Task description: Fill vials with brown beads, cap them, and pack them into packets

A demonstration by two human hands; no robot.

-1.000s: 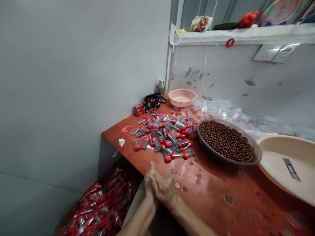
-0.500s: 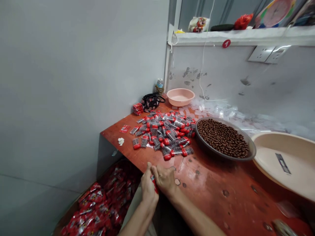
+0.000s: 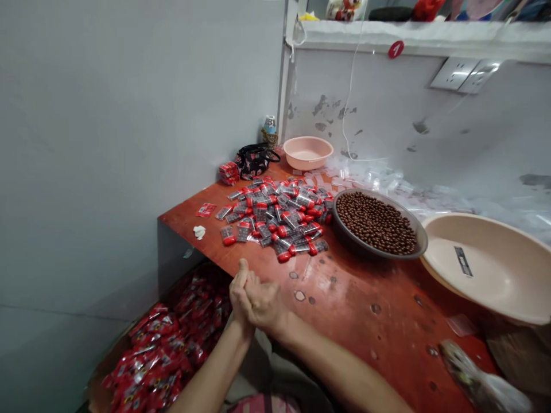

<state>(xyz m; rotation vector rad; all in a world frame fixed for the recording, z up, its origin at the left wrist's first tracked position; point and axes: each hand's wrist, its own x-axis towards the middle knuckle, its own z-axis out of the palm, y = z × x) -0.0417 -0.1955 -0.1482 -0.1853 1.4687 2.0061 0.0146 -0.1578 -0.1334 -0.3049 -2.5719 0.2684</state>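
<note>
My left hand (image 3: 237,295) and my right hand (image 3: 264,301) are pressed together in front of the table edge. Between them they grip a small red packet, almost wholly hidden now; only a trace of red shows among the fingers. Beyond the hands lies a heap of small clear packs with red ends (image 3: 282,215), filled with dark contents. To its right stands a grey bowl (image 3: 422,244) full of round brown balls (image 3: 374,223).
Below on the left, a box holds many red packets (image 3: 148,355). A large cream basin (image 3: 508,275), a pink basin (image 3: 307,152), a black patterned bag (image 3: 253,160), stacked red cards (image 3: 228,172) and clear plastic pieces (image 3: 387,180) are on the red table (image 3: 336,327).
My right hand has closed over the left, covering the red packet that showed between them. The view has tipped down and turned slightly right.
</note>
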